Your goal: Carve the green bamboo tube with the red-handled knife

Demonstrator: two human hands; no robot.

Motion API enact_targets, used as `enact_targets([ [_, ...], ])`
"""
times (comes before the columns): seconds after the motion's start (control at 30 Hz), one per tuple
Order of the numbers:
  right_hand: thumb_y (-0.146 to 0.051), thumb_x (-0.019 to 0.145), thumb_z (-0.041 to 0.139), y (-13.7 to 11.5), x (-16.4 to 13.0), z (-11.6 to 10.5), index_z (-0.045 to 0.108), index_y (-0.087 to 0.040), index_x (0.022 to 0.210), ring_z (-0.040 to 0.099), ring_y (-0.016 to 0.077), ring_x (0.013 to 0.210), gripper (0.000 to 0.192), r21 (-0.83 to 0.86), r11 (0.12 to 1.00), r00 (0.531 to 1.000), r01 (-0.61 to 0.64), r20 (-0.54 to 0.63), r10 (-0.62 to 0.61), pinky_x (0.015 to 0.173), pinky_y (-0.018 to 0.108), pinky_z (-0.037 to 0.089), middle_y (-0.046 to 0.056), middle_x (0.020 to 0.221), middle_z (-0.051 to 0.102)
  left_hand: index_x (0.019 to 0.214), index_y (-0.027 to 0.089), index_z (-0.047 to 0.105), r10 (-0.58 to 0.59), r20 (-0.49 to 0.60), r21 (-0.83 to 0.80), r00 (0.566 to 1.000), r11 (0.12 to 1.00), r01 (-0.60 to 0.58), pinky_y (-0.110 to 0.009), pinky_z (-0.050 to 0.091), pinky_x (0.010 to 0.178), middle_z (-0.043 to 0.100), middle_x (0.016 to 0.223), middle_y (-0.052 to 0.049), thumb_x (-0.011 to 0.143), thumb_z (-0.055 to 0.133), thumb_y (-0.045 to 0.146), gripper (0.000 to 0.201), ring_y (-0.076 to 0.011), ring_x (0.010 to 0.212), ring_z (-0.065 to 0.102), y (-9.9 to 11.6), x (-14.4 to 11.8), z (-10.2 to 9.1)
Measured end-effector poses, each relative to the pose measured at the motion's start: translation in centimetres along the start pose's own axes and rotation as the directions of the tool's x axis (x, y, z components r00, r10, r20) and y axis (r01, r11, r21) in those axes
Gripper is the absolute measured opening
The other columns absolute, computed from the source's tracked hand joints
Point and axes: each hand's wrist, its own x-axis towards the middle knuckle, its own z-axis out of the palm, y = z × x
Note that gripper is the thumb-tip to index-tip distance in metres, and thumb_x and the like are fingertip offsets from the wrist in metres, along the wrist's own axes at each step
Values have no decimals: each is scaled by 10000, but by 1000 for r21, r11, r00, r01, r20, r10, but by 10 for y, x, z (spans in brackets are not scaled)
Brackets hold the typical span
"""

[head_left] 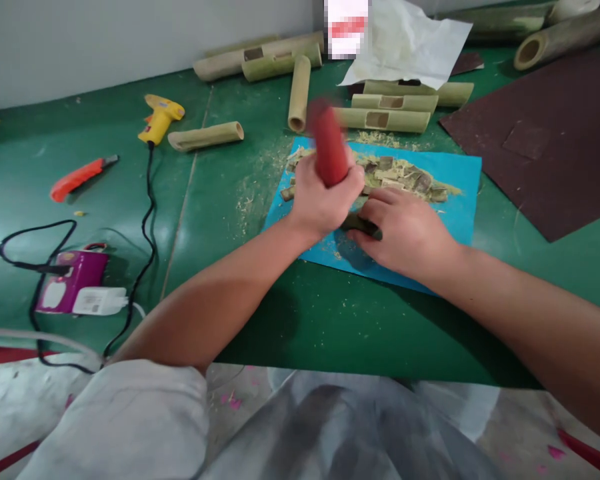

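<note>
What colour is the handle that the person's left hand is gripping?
Red: the thick rounded tool handle in the left hand, motion-blurred, seen from the head camera.

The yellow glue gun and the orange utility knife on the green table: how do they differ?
The yellow glue gun has a black cord trailing from it; the orange utility knife has none. The glue gun lies nearer the wall, the knife nearer the table's left edge. The glue gun is chunkier, the knife slim and flat. Both lie untouched on the green table, left of the hands.

2 hands [325, 200], 1 glue gun [159, 119] (yellow), 1 cutter [80, 177].
</note>
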Motion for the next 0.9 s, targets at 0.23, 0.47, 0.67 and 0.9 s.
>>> enact_targets([
  [0.23, -305, 894, 714, -2, 0, -2, 714, -180, 916, 680, 328, 1032, 127, -67, 997, 999, -27, 18, 28, 848, 420, 523, 145, 1009, 732, 613, 223, 485, 40, -111, 27, 993, 999, -37, -308, 500, 623, 458, 602, 34, 918, 774, 527, 518, -118, 580, 488, 3, 0, 2],
  [0.47, -279, 883, 692, -2, -1, -1, 705, -181, 914, 681, 319, 997, 104, -65, 998, 1000, 2, -4, -2, 852, 424, 530, 138, 997, 744, 602, 210, 496, 160, -27, 96, 987, 983, -156, -295, 497, 631, 505, 612, 30, 951, 730, 392, 459, -102, 576, 496, 1, 0, 1],
  [0.67, -289, 889, 686, 1, -2, 1, 708, -179, 896, 674, 307, 978, 113, -58, 998, 1000, 10, -29, -12, 839, 411, 522, 136, 979, 744, 613, 214, 495, 152, 9, 120, 988, 981, -152, -308, 499, 633, 510, 625, 29, 960, 747, 385, 462, -110, 589, 506, 2, -1, -2],
  [0.9, -285, 921, 677, 0, 0, 6, 723, -170, 873, 682, 303, 976, 133, -7, 999, 999, 43, -24, -43, 855, 419, 531, 137, 968, 747, 588, 222, 460, 94, -5, 47, 996, 994, -94, -295, 427, 539, 413, 548, 60, 949, 765, 350, 489, -83, 499, 406, -4, 0, -3],
])
